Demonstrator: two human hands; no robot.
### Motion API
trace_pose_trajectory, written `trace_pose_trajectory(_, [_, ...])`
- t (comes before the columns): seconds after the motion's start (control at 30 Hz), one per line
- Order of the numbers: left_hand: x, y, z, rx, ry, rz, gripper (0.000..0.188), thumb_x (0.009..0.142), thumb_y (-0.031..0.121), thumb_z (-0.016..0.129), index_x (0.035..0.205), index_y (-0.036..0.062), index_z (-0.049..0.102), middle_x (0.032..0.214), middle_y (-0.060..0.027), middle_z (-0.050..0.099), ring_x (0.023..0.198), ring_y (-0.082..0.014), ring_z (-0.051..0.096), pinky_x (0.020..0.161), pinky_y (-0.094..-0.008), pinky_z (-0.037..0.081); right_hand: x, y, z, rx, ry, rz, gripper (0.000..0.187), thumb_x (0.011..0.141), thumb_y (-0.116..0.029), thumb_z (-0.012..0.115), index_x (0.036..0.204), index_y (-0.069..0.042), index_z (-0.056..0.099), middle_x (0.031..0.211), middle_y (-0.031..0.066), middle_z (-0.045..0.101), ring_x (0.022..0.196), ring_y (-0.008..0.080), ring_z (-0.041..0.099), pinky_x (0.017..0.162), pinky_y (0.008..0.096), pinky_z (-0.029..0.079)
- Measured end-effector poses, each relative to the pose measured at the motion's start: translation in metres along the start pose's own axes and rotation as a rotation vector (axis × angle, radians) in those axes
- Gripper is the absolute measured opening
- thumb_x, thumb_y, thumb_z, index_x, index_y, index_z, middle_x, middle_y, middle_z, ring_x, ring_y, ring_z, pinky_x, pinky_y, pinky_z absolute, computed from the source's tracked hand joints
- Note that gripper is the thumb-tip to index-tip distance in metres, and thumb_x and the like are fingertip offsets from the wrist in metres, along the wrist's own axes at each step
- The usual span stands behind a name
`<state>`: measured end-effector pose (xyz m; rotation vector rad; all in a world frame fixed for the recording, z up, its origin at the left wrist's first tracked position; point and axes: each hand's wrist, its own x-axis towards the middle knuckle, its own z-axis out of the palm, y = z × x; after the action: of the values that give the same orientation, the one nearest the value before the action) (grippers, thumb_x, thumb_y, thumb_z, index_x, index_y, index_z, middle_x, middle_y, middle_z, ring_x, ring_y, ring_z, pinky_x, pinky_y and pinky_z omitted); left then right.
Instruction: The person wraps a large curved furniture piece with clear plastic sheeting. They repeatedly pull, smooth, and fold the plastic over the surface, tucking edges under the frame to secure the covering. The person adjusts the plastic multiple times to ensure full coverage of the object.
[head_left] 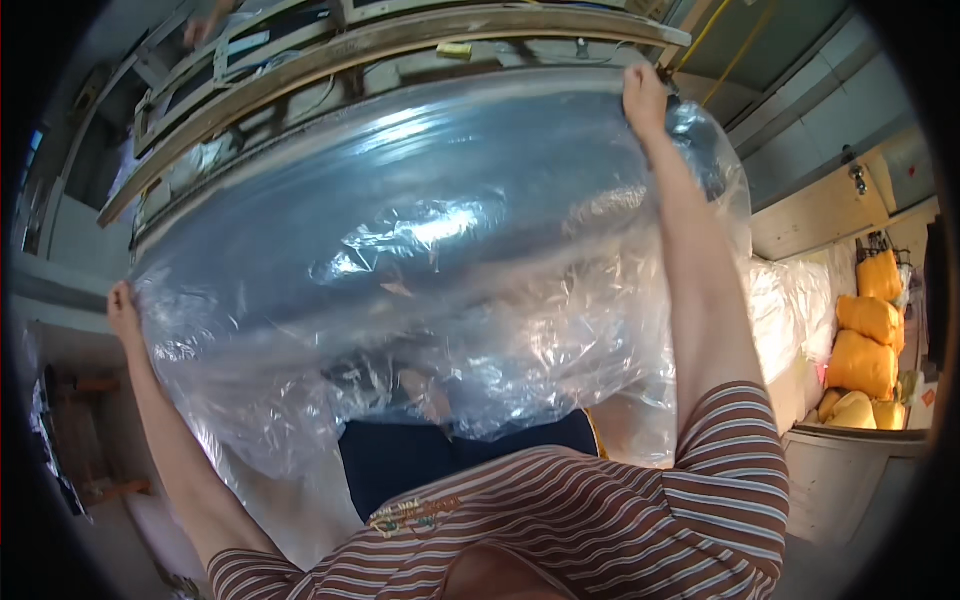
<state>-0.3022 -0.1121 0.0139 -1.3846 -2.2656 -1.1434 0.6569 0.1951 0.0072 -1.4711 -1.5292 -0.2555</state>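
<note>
Cluttered room, wooden rails (400,45) behind our film (480,180)

Wooden rails run across the far side of the room, with a small yellow block (455,50) on them and a yellow cord (700,35) near their right end. On our right, orange bundles (865,340) are stacked beside crumpled pale plastic (790,310).

We have the clear film spread between our two hands, in front of our body and on the near side of the rails. Our left hand (122,312) has its fingers curled tight on the film's left edge; our right hand (645,100) has its fingers closed on the upper right corner. Both grip it, so the film lies between the two sets of fingers and hangs from them toward us.

Its long axis runs from our left hand, lower in view, up to our right hand, a slant that rises to the right. The upper edge bows along the rails, while the loose, wrinkled lower part falls in front of our dark trousers (450,450). Bright glare lies across its middle.

Decorative lettering sits on the front of our striped shirt (560,490), upside down in view.
</note>
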Motion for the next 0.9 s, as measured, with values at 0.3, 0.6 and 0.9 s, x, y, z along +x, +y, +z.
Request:
trace_pose_trajectory(0.3, [0.028,0.013,0.089,-0.166,-0.033,-0.19,0.04,0.091,0.039,0.06,0.11,0.0058,0.069,0.104,-0.0046,0.068,0.095,-0.0126,0.058,0.086,-0.0248,0.042,0.004,-0.009,0.004,0.337,-0.145,0.28,0.026,0.08,-0.026,0.071,0.089,-0.002,0.07,0.076,0.0051,0.067,0.07,0.0105,0.058,0.068,0.0261,0.046])
trace_pose_trajectory(0.6, [0.065,-0.012,0.11,-0.019,-0.01,-0.242,0.046,0.086,0.043,0.063,0.107,0.0026,0.069,0.101,-0.0071,0.068,0.095,-0.0167,0.059,0.088,-0.0274,0.042,0.015,-0.006,0.017,0.042,-0.022,0.185,0.032,0.072,-0.029,0.075,0.081,-0.002,0.06,0.089,0.0109,0.059,0.081,0.0249,0.057,0.077,0.0347,0.046])
trace_pose_trajectory(0.9, [0.062,-0.038,0.1,-0.046,0.093,-0.372,0.045,0.09,0.034,0.05,0.106,-0.005,0.066,0.104,-0.0175,0.067,0.102,-0.0291,0.06,0.091,-0.0345,0.041,0.02,0.001,0.01,0.163,0.016,0.335,0.034,0.077,-0.032,0.068,0.084,-0.002,0.054,0.1,0.0166,0.052,0.094,0.0325,0.051,0.089,0.0386,0.04])
